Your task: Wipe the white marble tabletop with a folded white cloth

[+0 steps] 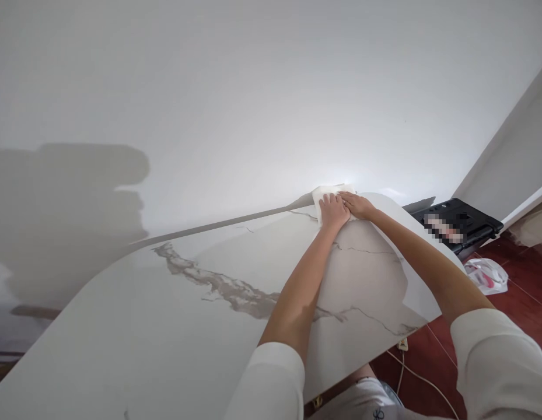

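Note:
A white paper towel (327, 190) lies at the far edge of a white marble-patterned table (235, 245), close to the wall. My left hand (334, 211) presses down over the towel, its fingers bent onto it and holding it. From the right, my right hand (357, 205) reaches in with fingers stretched out flat on the towel, right beside the left hand's fingers. The two hands touch or nearly touch. Part of the towel is hidden under them, and both arms reach forward across the tabletop.
A white wall (253, 105) rises behind the table. Past its right end are a black case (467, 219), partly pixelated, and a white plastic bag (489, 277) on the red floor (528, 268). A pale cable (423, 378) runs from a socket block (402, 344) below the table's near edge.

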A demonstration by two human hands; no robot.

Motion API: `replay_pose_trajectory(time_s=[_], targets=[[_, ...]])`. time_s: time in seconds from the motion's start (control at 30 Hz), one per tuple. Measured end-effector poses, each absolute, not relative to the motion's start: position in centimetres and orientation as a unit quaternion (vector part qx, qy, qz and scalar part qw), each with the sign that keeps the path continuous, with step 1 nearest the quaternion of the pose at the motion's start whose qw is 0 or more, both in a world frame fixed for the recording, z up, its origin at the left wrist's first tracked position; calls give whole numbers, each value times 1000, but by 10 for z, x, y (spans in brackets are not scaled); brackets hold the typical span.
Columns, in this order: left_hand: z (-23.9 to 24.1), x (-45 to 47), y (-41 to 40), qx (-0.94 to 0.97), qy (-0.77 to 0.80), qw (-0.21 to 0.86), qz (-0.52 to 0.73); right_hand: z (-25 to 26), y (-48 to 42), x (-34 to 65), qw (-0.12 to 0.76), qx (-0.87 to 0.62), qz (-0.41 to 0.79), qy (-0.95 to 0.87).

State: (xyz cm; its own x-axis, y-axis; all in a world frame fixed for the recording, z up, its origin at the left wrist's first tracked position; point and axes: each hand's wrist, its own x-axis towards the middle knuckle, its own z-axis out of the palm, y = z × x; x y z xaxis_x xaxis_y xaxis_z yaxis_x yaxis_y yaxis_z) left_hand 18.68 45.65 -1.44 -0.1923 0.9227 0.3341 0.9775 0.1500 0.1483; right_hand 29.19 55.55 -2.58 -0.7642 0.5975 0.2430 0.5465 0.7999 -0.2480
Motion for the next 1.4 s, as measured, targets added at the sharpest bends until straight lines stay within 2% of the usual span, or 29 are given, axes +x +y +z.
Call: replay_pose_trajectory(time_s=[0.43, 1.4], targets=[[-11, 220, 451, -658, -729, 63, -176, -32, 548, 335, 164, -334, 78, -925], [-7, 328, 272, -678, -716, 55, -157, -38, 374, 451, 186, -266, 30, -946]])
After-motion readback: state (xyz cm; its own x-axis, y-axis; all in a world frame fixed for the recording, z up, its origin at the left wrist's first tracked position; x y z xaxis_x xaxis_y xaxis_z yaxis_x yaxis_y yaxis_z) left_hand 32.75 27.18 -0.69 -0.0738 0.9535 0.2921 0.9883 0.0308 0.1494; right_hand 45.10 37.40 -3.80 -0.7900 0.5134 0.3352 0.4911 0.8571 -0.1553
